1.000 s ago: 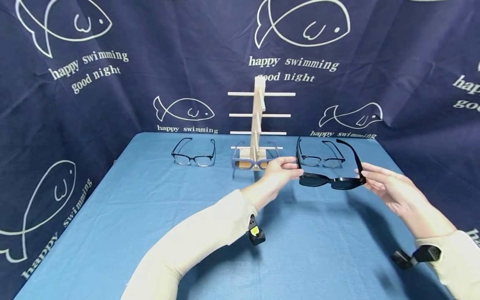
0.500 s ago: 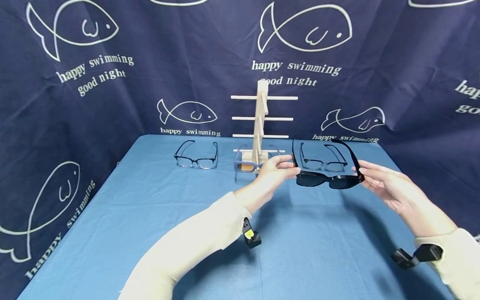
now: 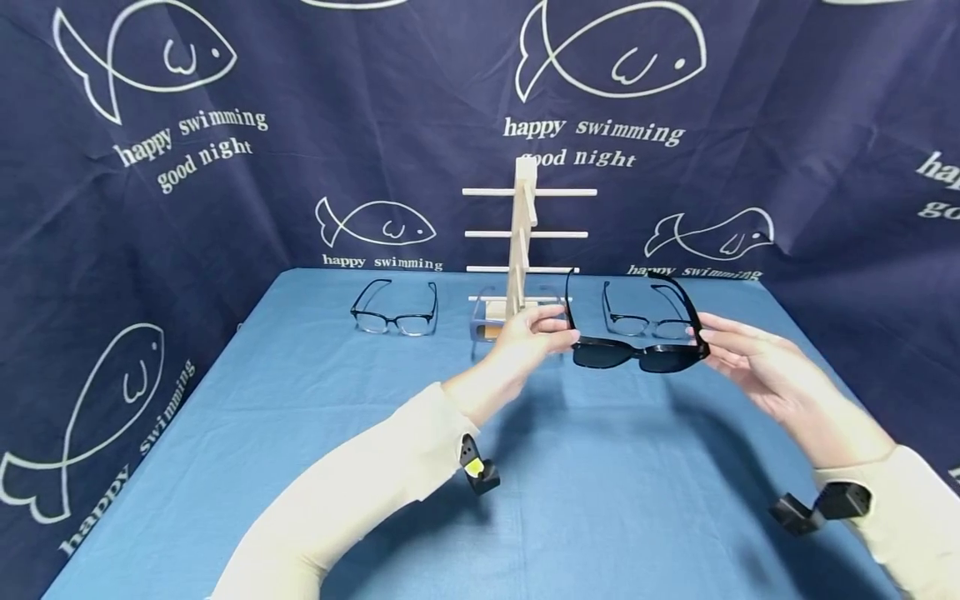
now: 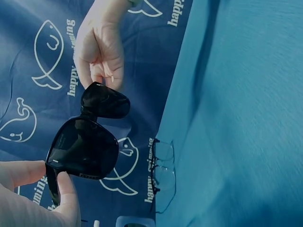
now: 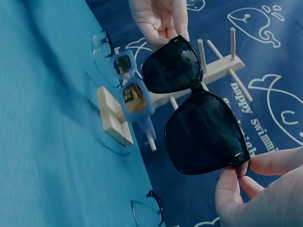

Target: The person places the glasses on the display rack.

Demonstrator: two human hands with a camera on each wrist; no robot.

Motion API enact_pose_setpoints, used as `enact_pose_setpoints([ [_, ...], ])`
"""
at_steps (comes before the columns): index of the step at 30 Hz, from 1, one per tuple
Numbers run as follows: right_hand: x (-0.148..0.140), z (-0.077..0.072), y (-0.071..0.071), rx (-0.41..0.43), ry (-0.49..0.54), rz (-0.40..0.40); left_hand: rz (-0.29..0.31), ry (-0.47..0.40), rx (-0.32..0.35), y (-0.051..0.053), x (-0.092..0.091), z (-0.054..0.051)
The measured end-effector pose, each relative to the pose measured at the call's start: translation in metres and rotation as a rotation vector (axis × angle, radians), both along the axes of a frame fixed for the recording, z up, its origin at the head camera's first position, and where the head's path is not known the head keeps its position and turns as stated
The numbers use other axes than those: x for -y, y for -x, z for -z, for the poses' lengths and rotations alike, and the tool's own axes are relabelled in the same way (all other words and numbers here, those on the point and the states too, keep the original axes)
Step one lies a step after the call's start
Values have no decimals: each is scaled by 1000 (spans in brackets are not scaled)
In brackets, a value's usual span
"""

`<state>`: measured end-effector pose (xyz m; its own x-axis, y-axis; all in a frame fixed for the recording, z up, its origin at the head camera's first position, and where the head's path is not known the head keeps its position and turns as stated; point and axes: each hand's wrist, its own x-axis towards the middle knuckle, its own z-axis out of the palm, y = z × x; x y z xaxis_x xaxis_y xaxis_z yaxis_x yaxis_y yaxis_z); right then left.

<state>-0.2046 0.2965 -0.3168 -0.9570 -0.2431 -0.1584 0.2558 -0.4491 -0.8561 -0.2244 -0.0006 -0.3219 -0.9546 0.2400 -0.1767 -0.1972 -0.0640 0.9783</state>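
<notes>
Sunglasses pinched at both ends by left hand and right hand, aloft above table, right of rack. Possible trouble: blue pair knocked askew by a low leftward swing, or temples splayed by uneven pull.

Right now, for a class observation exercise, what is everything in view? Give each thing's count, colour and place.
Sunglasses: one pair, black, held between both hands above the table
Blue-framed glasses: one pair, blue, at the stand's lowest bar
Clear-lensed glasses: two pairs, dark frames, on the table either side of the stand
Stand: one, pale wood, at the table's back
Table: one, blue covering, below everything
Backdrop: navy, white fish and lettering, around the table
Wrist cameras: two, black, one per wrist
Sleeves: two, cream, on both arms
Left hand: one, pinching one end of the sunglasses
Right hand: one, pinching the other end
</notes>
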Motion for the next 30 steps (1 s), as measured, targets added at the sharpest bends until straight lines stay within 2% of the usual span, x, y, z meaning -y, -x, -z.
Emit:
enact_pose_setpoints([
  [7,8,-1,-1,-28,32,-23,-30,-16,-17,-2,6,-3],
  [14,13,-1,1,-3,41,-11,-33,-9,-19,-3,13,-3],
  [20,19,-2,1,-3,46,-21,-21,-13,-47,-4,20,-4],
  [30,33,-7,1,2,41,-29,-43,-58,-102,-8,30,-4],
])
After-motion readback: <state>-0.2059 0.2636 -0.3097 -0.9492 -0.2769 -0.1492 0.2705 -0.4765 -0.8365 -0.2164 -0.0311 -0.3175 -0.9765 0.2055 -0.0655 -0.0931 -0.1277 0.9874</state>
